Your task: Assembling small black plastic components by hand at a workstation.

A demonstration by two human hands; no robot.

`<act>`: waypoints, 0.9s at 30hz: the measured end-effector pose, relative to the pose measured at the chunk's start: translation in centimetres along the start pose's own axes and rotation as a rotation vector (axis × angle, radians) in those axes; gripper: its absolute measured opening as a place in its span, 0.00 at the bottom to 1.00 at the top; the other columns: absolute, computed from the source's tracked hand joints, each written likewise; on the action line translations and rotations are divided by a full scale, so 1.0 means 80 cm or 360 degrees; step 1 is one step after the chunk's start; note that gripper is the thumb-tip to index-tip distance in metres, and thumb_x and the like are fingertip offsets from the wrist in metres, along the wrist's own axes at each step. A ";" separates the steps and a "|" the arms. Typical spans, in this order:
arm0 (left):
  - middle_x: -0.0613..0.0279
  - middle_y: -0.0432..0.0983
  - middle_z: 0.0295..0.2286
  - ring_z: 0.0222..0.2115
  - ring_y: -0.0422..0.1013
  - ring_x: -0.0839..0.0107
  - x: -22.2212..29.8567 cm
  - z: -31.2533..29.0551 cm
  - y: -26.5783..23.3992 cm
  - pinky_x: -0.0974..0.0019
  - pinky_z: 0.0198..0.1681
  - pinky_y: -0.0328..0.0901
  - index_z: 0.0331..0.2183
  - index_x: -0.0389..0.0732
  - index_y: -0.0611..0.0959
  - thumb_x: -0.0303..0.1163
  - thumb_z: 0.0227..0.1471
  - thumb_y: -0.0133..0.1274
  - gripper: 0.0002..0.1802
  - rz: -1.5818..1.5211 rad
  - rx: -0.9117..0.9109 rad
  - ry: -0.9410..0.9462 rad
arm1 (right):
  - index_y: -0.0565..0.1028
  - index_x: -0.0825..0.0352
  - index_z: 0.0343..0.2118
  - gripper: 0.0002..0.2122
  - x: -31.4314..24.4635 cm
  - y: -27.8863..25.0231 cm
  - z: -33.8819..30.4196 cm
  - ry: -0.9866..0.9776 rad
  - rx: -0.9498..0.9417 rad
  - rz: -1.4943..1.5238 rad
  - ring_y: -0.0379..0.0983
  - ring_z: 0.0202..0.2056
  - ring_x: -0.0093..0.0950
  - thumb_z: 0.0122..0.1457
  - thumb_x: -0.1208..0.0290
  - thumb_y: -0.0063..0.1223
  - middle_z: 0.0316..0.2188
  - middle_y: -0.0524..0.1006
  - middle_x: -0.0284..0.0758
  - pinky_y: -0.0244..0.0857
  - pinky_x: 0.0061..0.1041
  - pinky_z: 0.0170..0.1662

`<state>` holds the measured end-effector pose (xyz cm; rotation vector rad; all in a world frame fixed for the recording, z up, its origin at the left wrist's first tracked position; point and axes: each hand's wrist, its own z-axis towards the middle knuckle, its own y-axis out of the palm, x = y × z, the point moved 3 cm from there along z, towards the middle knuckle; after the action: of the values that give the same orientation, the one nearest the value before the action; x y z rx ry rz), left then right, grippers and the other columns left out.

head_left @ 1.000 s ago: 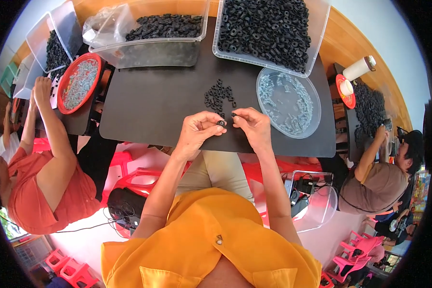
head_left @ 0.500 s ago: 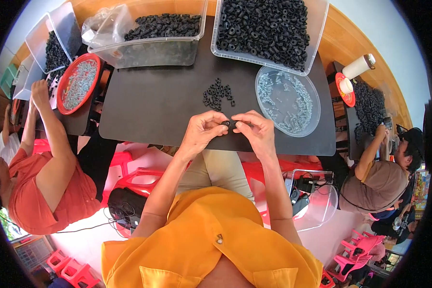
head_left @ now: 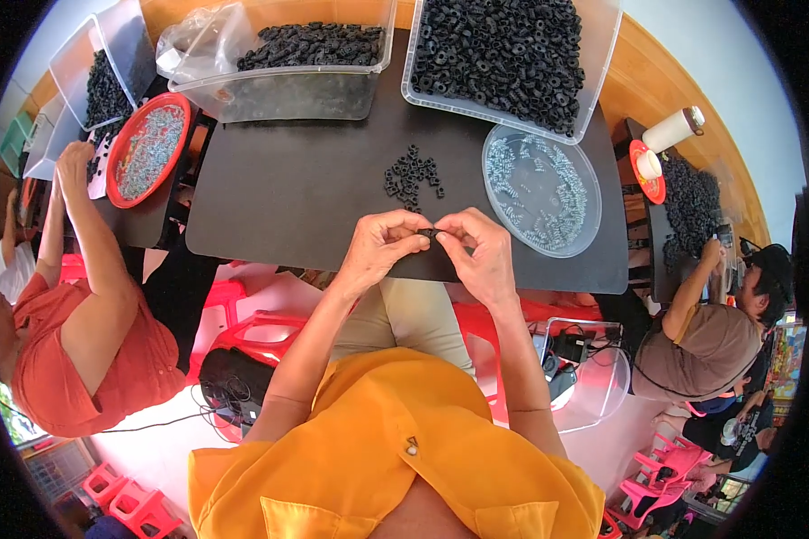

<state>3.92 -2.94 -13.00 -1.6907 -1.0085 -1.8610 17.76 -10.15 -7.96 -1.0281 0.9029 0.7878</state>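
From afar I see the dark counter (head_left: 288,189) bearing two clear bins (head_left: 301,101), a round tray (head_left: 528,198) and loose black parts (head_left: 410,172).

left fingers (head_left: 409,244) + right fingers (head_left: 458,251): pinching black part (head_left: 429,233) | black pieces (head_left: 411,171) on table (head_left: 288,180) | clear tray (head_left: 532,199) rightward

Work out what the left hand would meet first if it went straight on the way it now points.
Beyond the small black part at its fingertips, the left hand would most likely meet the right hand; depth there is hard to judge.

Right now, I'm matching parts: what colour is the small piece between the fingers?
The small piece is black, showing best in the head view.
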 end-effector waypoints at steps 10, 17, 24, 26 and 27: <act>0.62 0.77 0.25 0.27 0.72 0.80 -0.004 -0.001 -0.003 0.76 0.33 0.67 0.34 0.32 0.80 0.21 0.47 0.55 0.08 -0.0052 -0.0018 -0.0054 | 0.74 0.73 0.30 0.05 -0.004 0.005 -0.001 -0.0063 -0.0049 -0.0176 0.74 0.28 0.23 0.49 0.86 0.52 0.25 0.73 0.36 0.70 0.20 0.32; 0.61 0.77 0.26 0.28 0.74 0.77 -0.013 -0.001 -0.004 0.74 0.33 0.70 0.34 0.30 0.79 0.21 0.49 0.53 0.08 -0.0070 -0.0046 -0.0059 | 0.72 0.71 0.28 0.04 -0.004 0.010 -0.002 -0.0122 -0.0036 -0.0309 0.72 0.24 0.37 0.48 0.84 0.52 0.23 0.72 0.40 0.64 0.31 0.26; 0.59 0.77 0.26 0.26 0.75 0.76 -0.016 -0.003 0.001 0.75 0.29 0.70 0.33 0.27 0.78 0.18 0.48 0.52 0.06 0.0184 0.0103 0.0060 | 0.69 0.72 0.25 0.03 -0.006 0.021 -0.001 -0.0352 0.0052 -0.0617 0.69 0.25 0.40 0.46 0.85 0.50 0.22 0.69 0.41 0.62 0.33 0.27; 0.60 0.77 0.26 0.26 0.74 0.76 -0.007 -0.005 0.005 0.75 0.30 0.70 0.33 0.27 0.78 0.18 0.49 0.51 0.07 0.0282 0.0124 0.0052 | 0.68 0.72 0.24 0.03 -0.006 0.023 -0.002 -0.0394 0.0066 -0.0662 0.69 0.26 0.41 0.46 0.85 0.49 0.21 0.69 0.41 0.62 0.35 0.28; 0.60 0.77 0.26 0.27 0.74 0.77 -0.003 -0.006 0.007 0.75 0.31 0.70 0.33 0.28 0.79 0.18 0.49 0.51 0.07 0.0377 0.0148 0.0047 | 0.68 0.72 0.24 0.04 -0.004 0.023 -0.001 -0.0392 0.0045 -0.0677 0.68 0.26 0.42 0.46 0.85 0.49 0.21 0.68 0.41 0.62 0.36 0.28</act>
<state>4.10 -3.70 -13.12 -1.6451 -0.8297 -1.6566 15.98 -9.70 -8.34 -1.0265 0.4600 0.5248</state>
